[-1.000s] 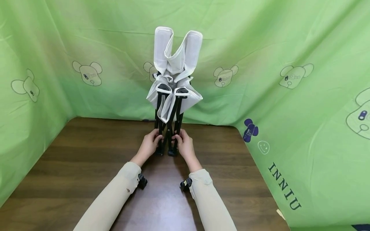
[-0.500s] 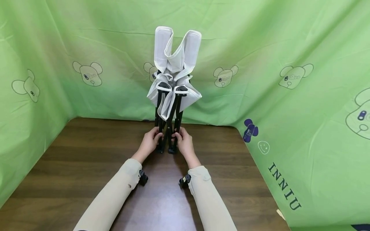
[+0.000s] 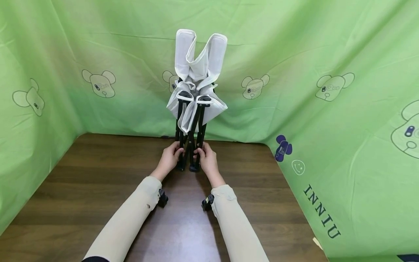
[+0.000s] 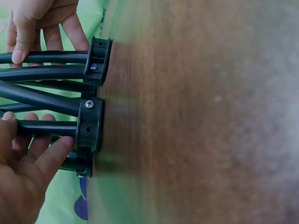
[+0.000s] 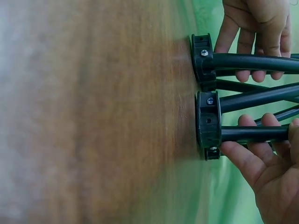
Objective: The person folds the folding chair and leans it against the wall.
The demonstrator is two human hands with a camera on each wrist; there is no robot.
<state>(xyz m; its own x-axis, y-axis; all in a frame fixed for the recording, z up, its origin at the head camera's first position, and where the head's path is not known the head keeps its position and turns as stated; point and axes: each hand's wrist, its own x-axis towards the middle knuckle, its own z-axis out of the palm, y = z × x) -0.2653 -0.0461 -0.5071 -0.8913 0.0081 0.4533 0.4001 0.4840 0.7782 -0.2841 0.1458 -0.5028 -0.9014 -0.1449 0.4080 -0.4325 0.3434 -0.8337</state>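
Note:
A folded camp chair with a crumpled white fabric seat [image 3: 199, 69] and black tubular legs [image 3: 191, 145] stands upright on the wooden table. My left hand [image 3: 168, 157] grips the left-side legs low down, near their feet. On the other side, my right hand [image 3: 207, 160] holds the right-side legs at a similar height. From the left wrist, black plastic feet [image 4: 89, 119] with screws show against the tabletop, thumb and fingers lying around a tube. The right wrist view shows matching feet [image 5: 209, 119] and the fingers of my right hand [image 5: 275, 172] around a leg.
The brown wooden table [image 3: 255, 203] spreads out around the chair. Green cloth [image 3: 131, 43] printed with bear heads hangs behind and at both sides. A small dark wrist camera sits on each sleeve.
The folded chair and both hands have shifted slightly farther back across the table. Both hands keep their hold on the legs.

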